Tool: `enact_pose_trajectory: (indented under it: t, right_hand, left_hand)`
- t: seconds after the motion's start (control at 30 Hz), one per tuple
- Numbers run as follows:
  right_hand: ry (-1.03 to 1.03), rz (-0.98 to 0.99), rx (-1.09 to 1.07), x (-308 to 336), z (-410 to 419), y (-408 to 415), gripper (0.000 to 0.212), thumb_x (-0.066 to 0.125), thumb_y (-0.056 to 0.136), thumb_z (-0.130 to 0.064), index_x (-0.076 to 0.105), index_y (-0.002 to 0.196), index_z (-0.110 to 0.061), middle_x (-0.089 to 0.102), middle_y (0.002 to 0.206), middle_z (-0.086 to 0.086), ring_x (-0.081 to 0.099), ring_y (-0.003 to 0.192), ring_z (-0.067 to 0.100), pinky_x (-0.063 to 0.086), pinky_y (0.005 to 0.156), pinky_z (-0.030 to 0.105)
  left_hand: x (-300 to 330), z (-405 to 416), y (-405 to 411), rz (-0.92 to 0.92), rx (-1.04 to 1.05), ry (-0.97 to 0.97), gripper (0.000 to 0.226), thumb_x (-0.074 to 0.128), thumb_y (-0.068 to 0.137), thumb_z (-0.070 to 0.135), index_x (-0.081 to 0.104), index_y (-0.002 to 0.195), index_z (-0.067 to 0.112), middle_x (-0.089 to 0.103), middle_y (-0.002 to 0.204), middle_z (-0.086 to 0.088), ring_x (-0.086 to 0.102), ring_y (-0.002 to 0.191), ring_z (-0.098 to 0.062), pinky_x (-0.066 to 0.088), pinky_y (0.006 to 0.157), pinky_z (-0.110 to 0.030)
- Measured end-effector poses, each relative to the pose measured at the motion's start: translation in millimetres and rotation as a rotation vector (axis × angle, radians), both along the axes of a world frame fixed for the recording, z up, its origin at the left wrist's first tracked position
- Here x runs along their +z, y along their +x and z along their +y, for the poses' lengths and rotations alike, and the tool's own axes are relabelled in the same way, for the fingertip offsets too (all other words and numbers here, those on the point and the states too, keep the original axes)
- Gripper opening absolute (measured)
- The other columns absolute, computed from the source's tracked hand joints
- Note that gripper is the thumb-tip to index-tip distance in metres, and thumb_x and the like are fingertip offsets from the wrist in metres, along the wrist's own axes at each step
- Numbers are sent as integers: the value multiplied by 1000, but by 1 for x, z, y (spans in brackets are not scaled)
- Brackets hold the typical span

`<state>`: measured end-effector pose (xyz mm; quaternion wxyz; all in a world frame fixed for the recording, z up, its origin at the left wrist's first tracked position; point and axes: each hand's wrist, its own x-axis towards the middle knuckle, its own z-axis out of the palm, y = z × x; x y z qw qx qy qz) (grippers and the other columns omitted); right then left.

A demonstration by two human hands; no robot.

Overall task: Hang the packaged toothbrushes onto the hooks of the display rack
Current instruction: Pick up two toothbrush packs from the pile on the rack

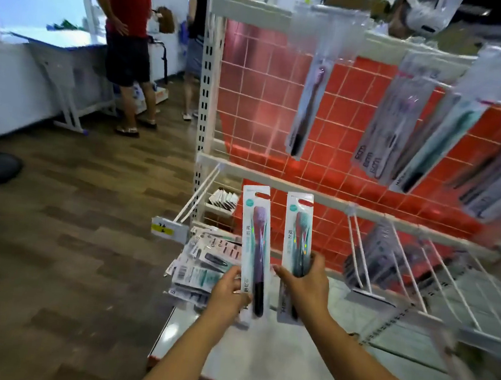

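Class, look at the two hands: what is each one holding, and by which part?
The left hand grips the purple toothbrush pack by its lower end. The right hand grips the teal toothbrush pack around its lower half.

Both forearms extended forward, roughly parallel. Left hand [229, 291] fingers curled, pinching a pack upright; right hand [306, 281] wrapped around another, thumb out left.
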<state>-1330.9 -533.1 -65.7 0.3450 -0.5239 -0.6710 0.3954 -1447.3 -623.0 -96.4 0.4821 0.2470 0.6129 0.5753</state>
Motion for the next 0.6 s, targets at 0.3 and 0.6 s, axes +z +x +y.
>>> enact_pose_trajectory:
  t: [0.3, 0.6]
  right_hand:
    - [116, 94, -9, 38, -7, 10, 72, 79, 71, -23, 37, 128, -17, 49, 110, -7, 52, 100, 10, 51, 87, 32]
    - [206, 130, -35, 50, -20, 29, 74, 78, 72, -26, 37, 132, -18, 50, 112, -8, 52, 104, 9, 52, 88, 31]
  left_hand:
    - [39, 0, -9, 43, -9, 174, 44, 59, 85, -7, 52, 119, 20, 73, 94, -8, 68, 92, -24, 56, 79, -39]
    - [68, -6, 6, 135, -62, 263, 34, 56, 87, -4, 52, 107, 24, 73, 74, 10, 69, 70, -2, 51, 55, -15]
